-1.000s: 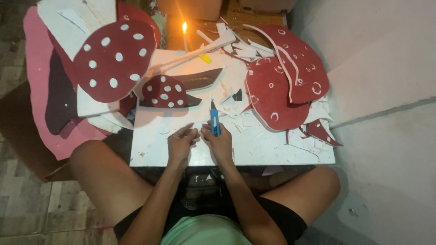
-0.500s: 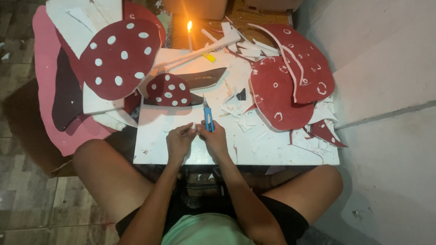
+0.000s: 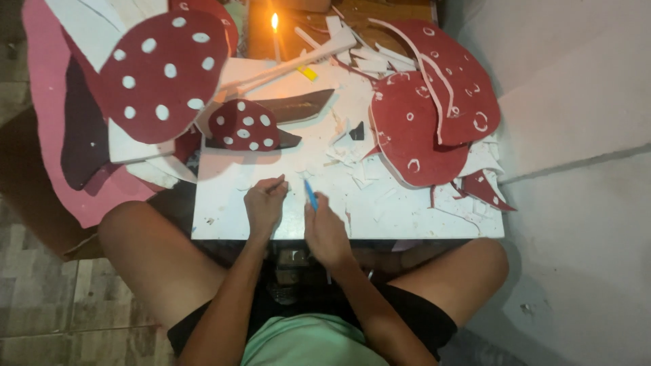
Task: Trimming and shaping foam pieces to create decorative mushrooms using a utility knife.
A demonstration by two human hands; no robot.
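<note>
sitting cross-legged at a low white table, the person works with both hands near its front edge in the head view. the right hand has its grip closed around a blue craft knife, whose blue body sticks out above the fingers and tilts up and a little to the left over the white surface. the left hand rests just beside it on the table, its fingertips pinched together; whether anything sits between them is too small to tell. behind the hands lies a small red mushroom cap with white dots, and a larger dotted red cap overlaps the table's left corner, above a pink sheet. on the right, red foam pieces with cut-out rings lie among white scraps. a lit candle stands at the far edge, near a long white strip
</note>
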